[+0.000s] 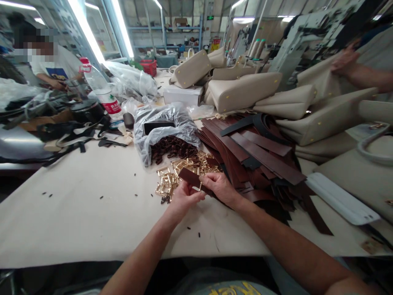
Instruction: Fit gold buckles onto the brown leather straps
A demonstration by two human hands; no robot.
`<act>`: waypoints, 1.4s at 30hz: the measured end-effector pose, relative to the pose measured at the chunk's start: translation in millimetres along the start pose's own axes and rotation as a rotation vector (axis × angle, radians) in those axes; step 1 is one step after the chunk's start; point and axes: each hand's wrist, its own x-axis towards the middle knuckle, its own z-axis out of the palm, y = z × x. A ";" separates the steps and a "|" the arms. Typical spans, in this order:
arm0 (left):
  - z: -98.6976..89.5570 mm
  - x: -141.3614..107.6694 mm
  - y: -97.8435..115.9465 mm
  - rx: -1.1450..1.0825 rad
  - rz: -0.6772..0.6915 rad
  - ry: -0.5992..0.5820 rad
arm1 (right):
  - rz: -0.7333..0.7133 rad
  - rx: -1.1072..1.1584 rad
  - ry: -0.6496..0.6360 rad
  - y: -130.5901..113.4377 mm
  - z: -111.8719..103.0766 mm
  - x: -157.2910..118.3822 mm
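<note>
A dark brown leather strap point(189, 176) is held between both hands above the table. My left hand point(183, 200) grips it from below, with the thumb stretched toward the right. On the strap's right part, my right hand point(221, 188) is closed with the fingers pinched. A small gold piece shows between the hands at the strap; its full shape is hidden. Just beyond lies a pile of gold rectangular buckles point(166, 181). Behind that pile, brown leather loops point(176, 148) spill from a clear plastic bag point(141, 137). A heap of brown leather straps point(270, 157) lies right of my right hand.
Beige handbags point(245, 90) are piled at the back and right. A white flat case point(342, 198) lies at right. At left stand a large plastic bottle point(106, 96) and black strap scraps. Small black bits dot the pale tabletop point(76, 221). Other people are at both sides.
</note>
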 end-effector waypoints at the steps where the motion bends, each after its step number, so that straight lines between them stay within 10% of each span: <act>1: 0.8 0.1 -0.7 0.014 0.007 0.009 | -0.022 -0.021 0.010 0.0 -0.1 0.2; 18: -7.1 2.9 -5.8 0.011 -0.097 0.026 | -0.032 -0.014 -0.327 1.0 -18.5 -0.5; 42: -6.7 1.0 -1.7 0.029 0.022 0.085 | -0.142 -0.165 -0.075 -4.7 -9.4 -5.1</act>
